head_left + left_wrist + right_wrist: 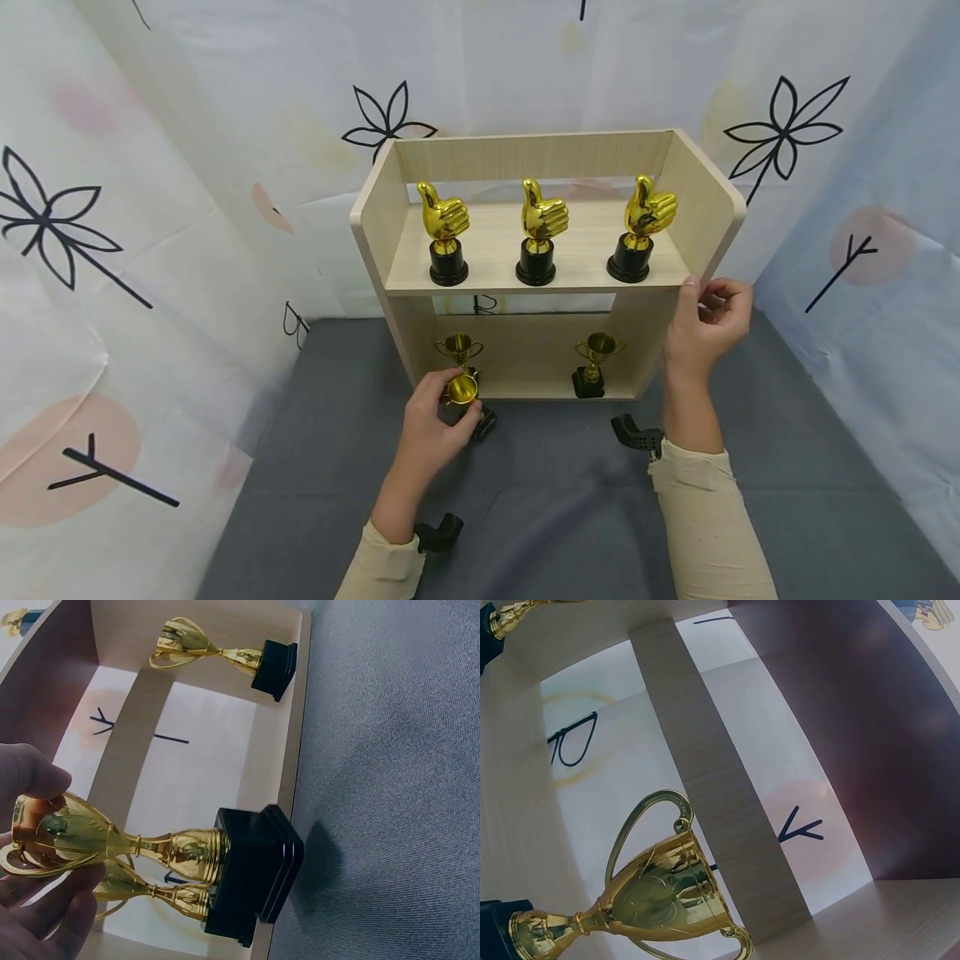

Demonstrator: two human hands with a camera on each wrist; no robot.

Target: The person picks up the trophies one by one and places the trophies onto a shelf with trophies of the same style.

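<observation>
My left hand [437, 423] pinches the cup of a gold trophy [176, 847] with a black base, just in front of the lower shelf's left end. Behind it another trophy cup [459, 347] stands on that shelf, partly covered by the held one. Toward the right end of the lower shelf is a third trophy cup [595, 358], which the right wrist view shows close up. At the right side panel of the wooden shelf unit [525, 148], my right hand [705, 327] touches the front edge with thumb and curled fingers; whether it grips the panel is unclear.
Along the upper shelf stand three gold thumbs-up trophies [536, 233] on round black bases. The unit rests on a grey cloth [555, 500]. White fabric with flower prints [225, 108] hangs behind and at both sides.
</observation>
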